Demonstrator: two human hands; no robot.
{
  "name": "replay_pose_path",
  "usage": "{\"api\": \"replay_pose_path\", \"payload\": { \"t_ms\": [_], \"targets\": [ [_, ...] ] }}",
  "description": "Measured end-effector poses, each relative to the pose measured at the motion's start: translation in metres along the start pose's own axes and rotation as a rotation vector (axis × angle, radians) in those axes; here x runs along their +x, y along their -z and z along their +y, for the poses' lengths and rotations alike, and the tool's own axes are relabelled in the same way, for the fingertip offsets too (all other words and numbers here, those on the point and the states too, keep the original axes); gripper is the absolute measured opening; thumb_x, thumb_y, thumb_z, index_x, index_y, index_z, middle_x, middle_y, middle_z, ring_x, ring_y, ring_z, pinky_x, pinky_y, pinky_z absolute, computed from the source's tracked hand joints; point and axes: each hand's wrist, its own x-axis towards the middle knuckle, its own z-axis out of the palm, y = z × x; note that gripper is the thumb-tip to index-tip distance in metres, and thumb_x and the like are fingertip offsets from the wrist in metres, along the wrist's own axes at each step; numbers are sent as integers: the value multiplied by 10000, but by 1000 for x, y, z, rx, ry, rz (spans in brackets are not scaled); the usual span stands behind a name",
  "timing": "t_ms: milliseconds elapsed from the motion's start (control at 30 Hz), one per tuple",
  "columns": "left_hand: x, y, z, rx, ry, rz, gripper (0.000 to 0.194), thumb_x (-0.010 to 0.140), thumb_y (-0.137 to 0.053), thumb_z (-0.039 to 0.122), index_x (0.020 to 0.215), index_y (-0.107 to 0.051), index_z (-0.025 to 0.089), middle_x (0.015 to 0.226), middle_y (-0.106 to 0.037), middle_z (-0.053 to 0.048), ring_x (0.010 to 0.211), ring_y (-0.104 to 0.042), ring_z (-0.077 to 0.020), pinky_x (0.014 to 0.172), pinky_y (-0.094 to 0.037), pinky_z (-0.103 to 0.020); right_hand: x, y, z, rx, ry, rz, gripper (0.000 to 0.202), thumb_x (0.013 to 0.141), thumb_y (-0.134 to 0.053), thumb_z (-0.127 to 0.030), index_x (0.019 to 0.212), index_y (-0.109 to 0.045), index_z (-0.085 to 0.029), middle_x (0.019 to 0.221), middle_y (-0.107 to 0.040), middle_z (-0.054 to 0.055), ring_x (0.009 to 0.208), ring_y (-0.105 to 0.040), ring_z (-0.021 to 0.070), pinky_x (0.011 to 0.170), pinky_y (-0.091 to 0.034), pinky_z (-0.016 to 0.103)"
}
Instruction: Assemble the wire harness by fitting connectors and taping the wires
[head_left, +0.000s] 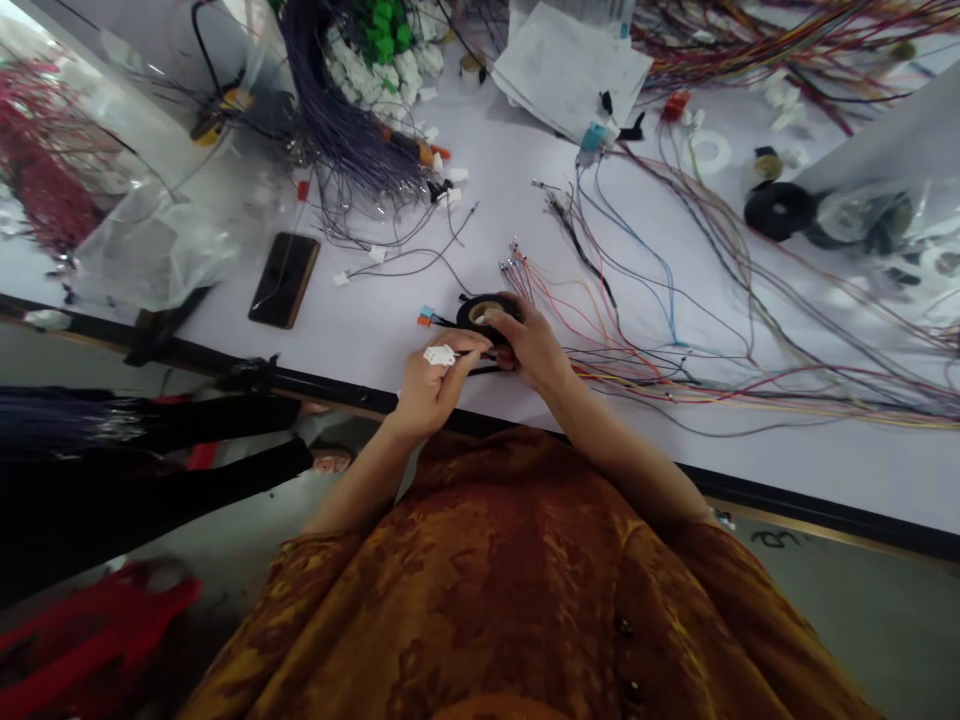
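At centre we list: one tape roll (466, 312), black, ring-shaped, tan-cored, gripped by the right hand's (538, 346) fingers; one white connector (439, 355), flat, at the left hand (427, 393), fingers pinched together, on what we cannot tell. Left: glossy phone (283, 280), crinkled clear bag (169, 240). Beneath: smooth, pale counter (375, 345).

On the table (787, 455), lying at left: phone (284, 279), and more left, plastic bag (176, 250). Behind phone, a little right: wire bundle (330, 120), with connectors (409, 75) just beside. Further right, at back: papers (574, 65). At front right: long wires (637, 383); behind them, tape roll (757, 210).
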Motion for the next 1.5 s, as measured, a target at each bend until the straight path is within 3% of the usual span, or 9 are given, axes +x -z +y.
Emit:
{"api": "replay_pose_path", "payload": {
  "t_ms": [67, 167, 300, 467, 633, 700, 900, 1267, 1500],
  "targets": [
    [5, -2, -11, -61, 38, 156, 273, 856, -672, 460, 828, -687, 190, 962, -729, -72, 853, -708, -175, 787, -577, -291, -3, 8, 5, -35, 12, 37, 321, 866, -551, -367, 1158, -529, -235, 744, -532, -25, 435, -364, 67, 360, -334, 197],
    [16, -4, -27, -192, 185, 295, 345, 867, -634, 527, 883, -621, 183, 860, -730, -52, 481, -607, -86, 424, -450, -196, -35, 25, 22, -348, 340, 27, 326, 873, -551, -332, 1189, -581, -259, 931, -610, 44, 655, -568, 130, 559, -512, 261],
    [19, -4, -20, -246, 213, 221, 351, 893, -591, 543, 936, -594, 194, 828, -733, -41, 503, -633, -94, 460, -492, -193, -64, 29, 33, -571, 607, -33, 257, 870, -566, -276, 1122, -612, -246, 1127, -593, 98, 891, -618, 183, 722, -551, 320],
    [0, -3, 4, 141, -122, -90, 242, 938, -578, 406, 939, -675, 185, 998, -734, -76, 991, -703, -191, 908, -576, -327, -18, 13, 15, -129, 324, 98, 494, 812, -667, -342, 1246, -450, -250, 900, -602, 9, 530, -504, 77, 428, -423, 214],
    [-6, -4, -23, -121, 67, 222, 281, 935, -564, 463, 885, -604, 189, 876, -726, -34, 765, -733, -152, 694, -617, -269, 5, 30, 9, 197, -32, 70, 345, 754, -633, -316, 1060, -500, -226, 627, -494, -98, 360, -333, 29, 324, -212, 178],
    [-3, -5, -37, -256, 167, 255, 294, 910, -596, 482, 886, -591, 189, 867, -723, -27, 717, -727, -135, 655, -608, -243, 0, 40, 12, 252, -24, 104, 346, 718, -629, -289, 1039, -510, -231, 659, -532, -96, 358, -351, 24, 328, -221, 180],
    [4, -17, -45, -298, 209, -67, 378, 795, -745, 443, 1085, -674, 212, 1062, -717, -65, 812, -709, -132, 679, -591, -236, -8, 53, 21, 283, -38, 131, 363, 687, -644, -294, 1015, -499, -235, 689, -573, -90, 356, -371, 27, 328, -212, 182],
    [1, -33, -37, -307, 308, 156, 417, 752, -735, 574, 798, -636, 171, 658, -678, 3, 353, -501, -53, 328, -355, -184, -39, 48, 25, -74, 269, 105, 543, 845, -564, -341, 1358, -388, -327, 917, -564, 7, 486, -421, 72, 383, -321, 217],
    [-16, -30, -37, -389, 384, 151, 352, 775, -750, 490, 860, -635, 169, 704, -707, -20, 588, -685, -134, 491, -501, -214, -37, 63, 10, -263, 208, -13, 417, 842, -585, -336, 1237, -488, -246, 875, -575, 3, 482, -440, 67, 409, -367, 232]
  ]
}}
